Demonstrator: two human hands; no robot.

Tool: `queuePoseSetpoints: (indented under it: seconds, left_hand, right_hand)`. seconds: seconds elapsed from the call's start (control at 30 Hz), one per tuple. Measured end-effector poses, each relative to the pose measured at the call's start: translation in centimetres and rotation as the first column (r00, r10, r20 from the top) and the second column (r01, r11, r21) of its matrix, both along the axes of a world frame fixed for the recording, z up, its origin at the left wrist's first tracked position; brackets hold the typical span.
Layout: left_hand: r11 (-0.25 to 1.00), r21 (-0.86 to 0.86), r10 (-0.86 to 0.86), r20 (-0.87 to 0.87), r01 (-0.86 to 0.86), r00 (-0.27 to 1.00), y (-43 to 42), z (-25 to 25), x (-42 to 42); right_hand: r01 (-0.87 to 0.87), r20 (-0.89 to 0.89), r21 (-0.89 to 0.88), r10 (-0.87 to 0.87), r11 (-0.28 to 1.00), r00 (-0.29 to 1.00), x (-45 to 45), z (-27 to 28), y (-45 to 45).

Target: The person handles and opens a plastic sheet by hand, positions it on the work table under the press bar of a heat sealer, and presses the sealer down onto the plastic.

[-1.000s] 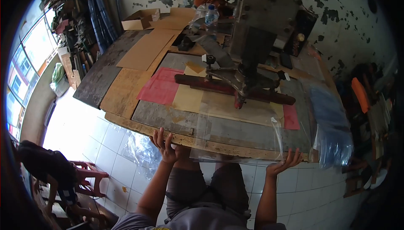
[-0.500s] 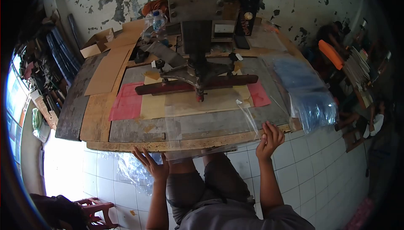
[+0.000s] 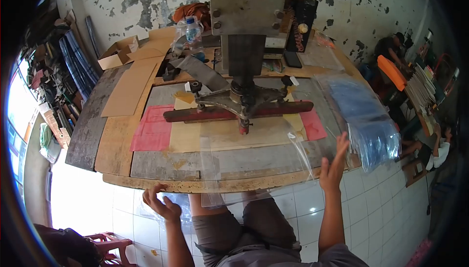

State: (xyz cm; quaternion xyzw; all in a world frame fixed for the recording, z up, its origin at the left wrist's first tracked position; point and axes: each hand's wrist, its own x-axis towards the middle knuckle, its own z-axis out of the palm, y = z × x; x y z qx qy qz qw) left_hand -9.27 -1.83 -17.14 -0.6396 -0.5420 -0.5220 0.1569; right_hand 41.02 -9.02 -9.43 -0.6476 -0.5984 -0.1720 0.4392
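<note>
A clear plastic sheet [image 3: 259,167] lies under the press's red bar [image 3: 210,114] and hangs past the front edge of the worktable [image 3: 161,183]. My left hand [image 3: 163,207] is at that edge, left of the sheet, its fingers loosely bent and apart with nothing in them. To the right of the sheet, my right hand [image 3: 334,167] is raised with fingers stretched out, holding nothing. Beneath the sheet, a yellowish strip [image 3: 190,137] runs between a pink piece [image 3: 151,128] on the left and another pink piece [image 3: 313,124] on the right.
The press column [image 3: 244,54] rises in the middle. A pile of clear plastic [image 3: 371,130] drapes over the table's right side. Flat cardboard [image 3: 129,89], an open carton [image 3: 117,52], a water bottle [image 3: 193,30] and a phone [image 3: 293,59] lie around. A person [image 3: 391,47] is at the far right.
My right hand has let go of the sheet's right edge and moved right, opening out. My left hand has drawn left, away from the sheet. The view has shifted slightly.
</note>
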Motion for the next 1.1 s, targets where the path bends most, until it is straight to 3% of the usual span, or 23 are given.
queuePoseSetpoints:
  seconds: [0.03,0.07,0.13,0.23,0.33,0.43,0.5,0.57,0.67,0.77,0.87,0.9,1.03,1.1]
  left_hand:
    - [0.997,0.024,-0.078,0.102,0.076,0.992,0.9,1.9,-0.3]
    - [0.994,-0.012,-0.1,0.297,0.108,0.95,1.8,2.7,-0.6]
    - [0.994,0.003,-0.103,0.338,0.109,0.935,3.7,5.0,-1.4]
    - [0.977,-0.039,-0.204,0.133,0.211,0.97,5.5,9.7,-1.0]
    - [0.981,-0.039,-0.192,-0.116,0.189,0.975,7.3,10.3,0.7]
    - [0.966,-0.143,-0.234,-0.119,0.216,0.965,7.2,10.7,1.1]
    - [0.953,-0.173,-0.265,-0.073,0.249,0.961,7.1,10.3,0.8]
    - [0.933,-0.212,-0.302,-0.014,0.293,0.953,6.9,9.7,0.3]
    - [0.938,-0.196,-0.299,-0.042,0.286,0.953,6.7,10.1,0.7]
    - [0.952,-0.111,-0.292,-0.055,0.285,0.955,6.7,9.9,0.7]
    - [0.95,-0.115,-0.298,-0.053,0.291,0.953,6.8,9.8,0.6]
    - [0.947,-0.144,-0.298,-0.052,0.288,0.953,6.8,9.9,0.7]
    - [0.928,-0.22,-0.315,-0.034,0.3,0.948,6.5,10.2,0.9]
    - [0.925,-0.218,-0.323,-0.019,0.311,0.946,6.8,10.3,1.0]
  right_hand:
    - [0.033,0.07,0.037,-0.036,0.999,0.997,0.0,-0.4,-0.3]
    - [0.066,0.132,-0.142,-0.047,0.988,0.99,0.0,-0.7,-1.0]
    - [0.164,0.257,-0.468,-0.045,0.868,0.965,-0.1,-0.8,-3.0]
    - [0.07,0.033,-0.104,-0.067,0.992,0.997,-2.6,-0.7,-3.3]
    - [0.086,0.097,-0.271,-0.061,0.959,0.993,-3.1,-1.5,-3.3]
    - [-0.103,-0.157,0.263,0.148,0.959,0.976,-4.0,-3.0,-2.3]
    - [-0.011,0.034,-0.065,0.013,0.998,0.999,-3.7,-3.1,-3.4]
    - [0.133,0.243,-0.387,-0.038,0.912,0.969,-3.8,-3.1,-4.3]
    - [0.06,0.03,-0.032,-0.059,0.998,0.998,-5.0,-3.8,-5.1]
    - [0.057,0.093,-0.145,-0.044,0.988,0.995,-5.1,-6.0,-5.2]
    - [-0.122,-0.155,0.069,0.132,0.99,0.979,-5.8,-6.2,-5.8]
    - [-0.029,-0.044,0.121,0.035,0.992,0.998,-5.8,-5.8,-6.3]
    - [0.094,0.071,-0.268,-0.077,0.959,0.994,-5.4,-4.6,-5.1]
    - [0.088,0.036,-0.104,-0.084,0.991,0.996,-4.7,-4.3,-5.2]
